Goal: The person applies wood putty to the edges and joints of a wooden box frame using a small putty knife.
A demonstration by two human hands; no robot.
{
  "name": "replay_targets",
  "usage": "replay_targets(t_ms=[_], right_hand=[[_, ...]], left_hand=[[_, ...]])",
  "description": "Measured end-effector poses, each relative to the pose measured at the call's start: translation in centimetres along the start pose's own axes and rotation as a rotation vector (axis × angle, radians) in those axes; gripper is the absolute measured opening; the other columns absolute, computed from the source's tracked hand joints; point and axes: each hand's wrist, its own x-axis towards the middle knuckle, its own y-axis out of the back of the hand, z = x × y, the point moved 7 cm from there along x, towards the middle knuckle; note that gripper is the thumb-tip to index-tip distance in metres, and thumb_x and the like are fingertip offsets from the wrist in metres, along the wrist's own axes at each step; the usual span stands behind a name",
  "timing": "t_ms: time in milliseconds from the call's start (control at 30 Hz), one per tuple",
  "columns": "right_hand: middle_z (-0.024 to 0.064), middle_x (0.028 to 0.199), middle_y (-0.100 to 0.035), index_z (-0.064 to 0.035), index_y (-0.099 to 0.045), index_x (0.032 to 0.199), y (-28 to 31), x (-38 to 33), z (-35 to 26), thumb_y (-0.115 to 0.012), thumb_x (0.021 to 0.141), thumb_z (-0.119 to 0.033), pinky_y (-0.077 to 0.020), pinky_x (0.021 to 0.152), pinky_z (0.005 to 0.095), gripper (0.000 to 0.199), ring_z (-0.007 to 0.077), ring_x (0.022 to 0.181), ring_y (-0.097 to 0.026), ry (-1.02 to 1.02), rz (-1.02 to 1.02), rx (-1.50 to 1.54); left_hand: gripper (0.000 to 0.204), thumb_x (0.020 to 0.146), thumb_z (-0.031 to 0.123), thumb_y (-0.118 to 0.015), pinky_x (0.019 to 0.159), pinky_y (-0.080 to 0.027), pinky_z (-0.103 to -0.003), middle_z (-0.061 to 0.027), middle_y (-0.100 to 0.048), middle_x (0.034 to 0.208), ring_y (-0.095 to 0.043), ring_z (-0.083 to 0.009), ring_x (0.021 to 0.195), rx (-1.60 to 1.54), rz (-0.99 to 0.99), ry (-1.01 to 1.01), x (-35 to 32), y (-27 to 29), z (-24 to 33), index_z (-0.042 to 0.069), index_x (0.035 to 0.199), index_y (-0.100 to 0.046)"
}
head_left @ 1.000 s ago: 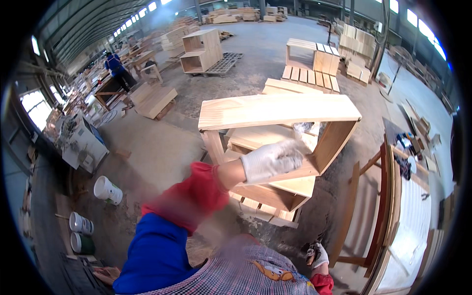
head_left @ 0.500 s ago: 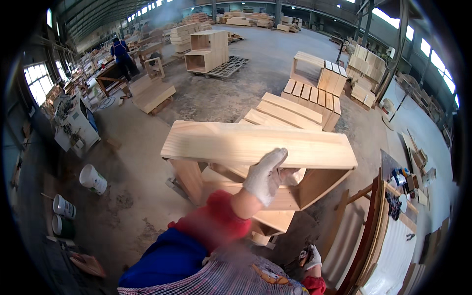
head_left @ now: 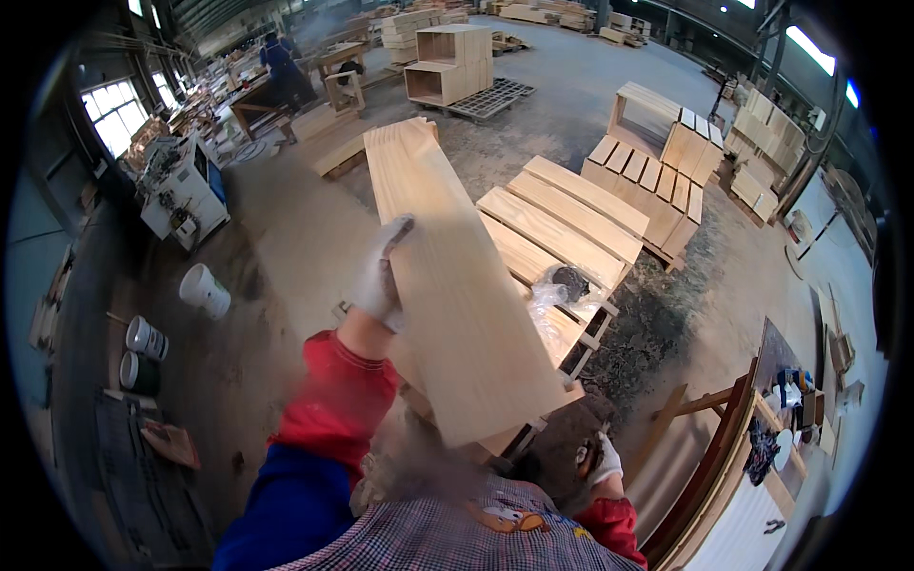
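Observation:
In its white glove, my left hand [head_left: 379, 284] is closed on the long edge of a wooden box [head_left: 457, 295]. The box is tilted, one broad pale board facing up, its far end pointing up and left; its open inside is hidden now. Low at the right, my gloved right hand [head_left: 606, 461] is curled around a dark tool with a brownish part [head_left: 584, 457], whose kind I cannot make out. Beyond the held box, several similar wooden boxes [head_left: 581, 211] lie side by side on a pallet. Clear plastic with something dark and round [head_left: 571, 282] rests on them.
A workbench [head_left: 752, 514] with tools on it runs along my right. White buckets [head_left: 205, 291] stand on the floor at left, near a white machine [head_left: 186, 190]. Stacked boxes [head_left: 452, 62] sit on a pallet farther off. A person in blue [head_left: 281, 68] works at the far left.
My left hand has swung the box from lying crosswise to a steep slant and turned its broad board toward me. The right hand stays low with the tool. The view has shifted left.

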Motion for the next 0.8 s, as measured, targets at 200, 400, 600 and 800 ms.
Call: replay_targets(t_ms=[200, 400, 600, 800], right_hand=[[0.0041, 0.07, -0.053, -0.0152, -0.05, 0.093, -1.4, 2.7, -7.1, -0.051, 0.088, -0.009, -0.0406, 0.044, 0.0318, 0.008, 0.0193, 0.052, -0.05, 0.088, -0.092, -0.295], [0.0041, 0.075, -0.054, -0.0098, -0.052, 0.1, -4.1, 2.1, -11.6, -0.052, 0.089, -0.01, -0.0438, 0.049, 0.0337, 0.011, 0.0195, 0.058, -0.052, 0.077, -0.322, -0.394], [0.0065, 0.085, -0.06, -0.0071, -0.052, 0.121, -7.1, -0.7, -13.7, -0.056, 0.09, -0.013, -0.0522, 0.059, 0.0341, 0.032, 0.0194, 0.072, -0.061, 0.206, -0.328, -0.544], [0.004, 0.086, -0.06, -0.0039, -0.055, 0.119, -12.4, -1.6, -14.1, -0.056, 0.09, -0.012, -0.0501, 0.058, 0.0308, 0.03, 0.015, 0.069, -0.059, 0.366, -0.525, -0.788]], left_hand=[[0.043, 0.095, 0.038, -0.044, 0.088, -0.048, -0.037, -0.0096, -0.057, 0.119, -0.058, -0.0222, 0.105, 0.025, -0.005, -0.043, -1.7, -1.8, -1.0, 0.008, 0.125, -0.051], [0.054, 0.097, 0.045, -0.037, 0.09, -0.049, -0.04, -0.0145, -0.056, 0.118, -0.058, -0.0271, 0.105, -0.027, -0.171, 0.156, -2.2, -0.5, -6.5, 0.007, 0.135, -0.041], [0.038, 0.093, 0.026, -0.055, 0.079, -0.052, -0.028, -0.0102, -0.061, 0.105, -0.063, -0.017, 0.091, 0.845, 0.05, 0.416, 0.8, 3.5, -15.2, 0.003, 0.123, -0.052], [0.043, 0.085, 0.02, -0.061, 0.089, -0.046, -0.03, -0.0126, -0.06, 0.112, -0.058, -0.0224, 0.103, 1.566, -0.382, -0.03, 6.3, 0.6, -21.1, 0.002, 0.123, -0.052]])
